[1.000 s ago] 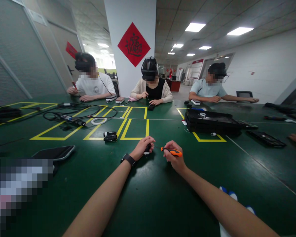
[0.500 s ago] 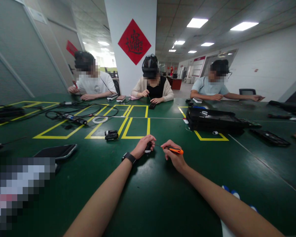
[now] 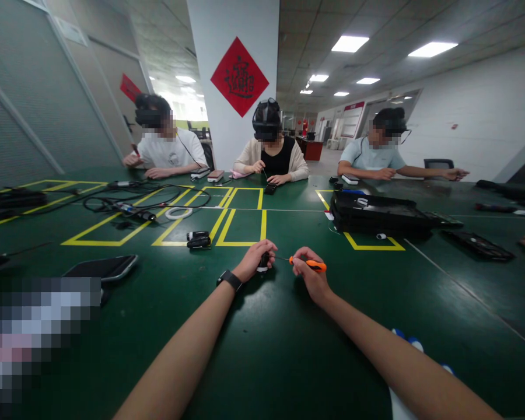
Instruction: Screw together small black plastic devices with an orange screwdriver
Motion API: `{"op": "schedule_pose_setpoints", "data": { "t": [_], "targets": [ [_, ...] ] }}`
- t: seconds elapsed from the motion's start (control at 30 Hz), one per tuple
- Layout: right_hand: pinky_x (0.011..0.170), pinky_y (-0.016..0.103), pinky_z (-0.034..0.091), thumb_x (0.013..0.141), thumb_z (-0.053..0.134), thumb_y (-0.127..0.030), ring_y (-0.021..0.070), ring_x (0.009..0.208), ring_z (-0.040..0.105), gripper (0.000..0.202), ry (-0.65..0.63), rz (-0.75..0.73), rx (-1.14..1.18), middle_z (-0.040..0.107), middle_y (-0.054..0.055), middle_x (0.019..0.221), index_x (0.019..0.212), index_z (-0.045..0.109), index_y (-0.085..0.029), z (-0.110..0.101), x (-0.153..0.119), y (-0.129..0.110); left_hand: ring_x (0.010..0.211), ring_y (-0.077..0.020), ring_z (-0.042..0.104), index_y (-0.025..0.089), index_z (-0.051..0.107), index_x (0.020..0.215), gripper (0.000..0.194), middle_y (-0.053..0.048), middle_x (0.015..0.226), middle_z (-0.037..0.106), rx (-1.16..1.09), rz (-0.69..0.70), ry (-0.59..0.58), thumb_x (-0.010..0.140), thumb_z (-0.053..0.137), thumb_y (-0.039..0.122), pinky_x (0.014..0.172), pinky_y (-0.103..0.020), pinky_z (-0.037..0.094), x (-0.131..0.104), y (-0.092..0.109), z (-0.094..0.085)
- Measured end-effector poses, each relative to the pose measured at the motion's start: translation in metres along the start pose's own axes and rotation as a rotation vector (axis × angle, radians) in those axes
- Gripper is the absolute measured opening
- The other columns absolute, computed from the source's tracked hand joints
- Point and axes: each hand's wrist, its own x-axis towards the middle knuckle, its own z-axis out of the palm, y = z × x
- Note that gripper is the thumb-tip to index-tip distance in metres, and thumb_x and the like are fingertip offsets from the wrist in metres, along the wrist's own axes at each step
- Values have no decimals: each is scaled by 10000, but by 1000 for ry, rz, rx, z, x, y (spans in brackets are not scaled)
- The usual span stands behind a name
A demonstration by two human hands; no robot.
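Note:
My left hand (image 3: 256,260) is closed around a small black cylindrical part (image 3: 263,262) with a white band, held low over the green table (image 3: 245,326). In my right hand (image 3: 310,274) is a screwdriver (image 3: 315,266) with an orange and black handle, gripped between thumb and fingers. Its thin shaft points left, and the tip meets or nearly meets the black part; the exact contact is too small to see. Behind my left hand lie black cylindrical pieces (image 3: 198,239), side by side.
Cables (image 3: 133,211) and a white ring (image 3: 179,213) lie at the left, a phone (image 3: 100,267) nearer. A black case (image 3: 376,211) stands at the right, with a black frame-like part (image 3: 479,248) beyond it. Several people sit across the table. A blue-white item (image 3: 402,373) is partly under my right forearm.
My right fingers have shifted slightly on the screwdriver, so more of its orange handle shows at the front. My left hand still holds the black part in the same place.

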Motion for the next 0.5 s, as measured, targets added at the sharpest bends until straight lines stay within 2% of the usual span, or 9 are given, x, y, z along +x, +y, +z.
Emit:
{"op": "schedule_pose_setpoints", "data": {
  "t": [0.1, 0.23, 0.43, 0.5],
  "targets": [
    [378, 175, 297, 788, 517, -331, 46, 387, 347, 148, 37, 57, 47, 430, -66, 508, 777, 528, -184, 0, 0, 3, 485, -69, 497, 146, 528, 824, 265, 12, 626, 513, 5, -7, 5, 755, 508, 401, 450, -189, 402, 0, 0, 1],
    [339, 181, 282, 763, 551, -351, 54, 347, 362, 173, 33, 79, 25, 519, -45, 507, 787, 525, -181, -1, 0, 7, 488, -66, 497, 141, 532, 813, 280, 13, 630, 505, -3, -6, 33, 745, 519, 412, 447, -186, 402, 1, -1, 1],
    [472, 204, 384, 669, 640, -245, 71, 480, 459, 113, 60, 55, 62, 546, -29, 601, 747, 593, -177, -3, 5, 10, 469, -67, 493, 137, 534, 823, 296, 10, 613, 513, 16, 13, 54, 754, 505, 423, 442, -186, 393, 2, -2, -1],
    [500, 213, 390, 705, 607, -273, 77, 508, 463, 105, 53, 64, 97, 537, -20, 603, 721, 610, -169, -4, 6, 10, 468, -68, 493, 138, 531, 827, 293, 10, 611, 515, 13, 16, 50, 759, 500, 422, 439, -186, 391, 1, -2, -1]
  ]
}}
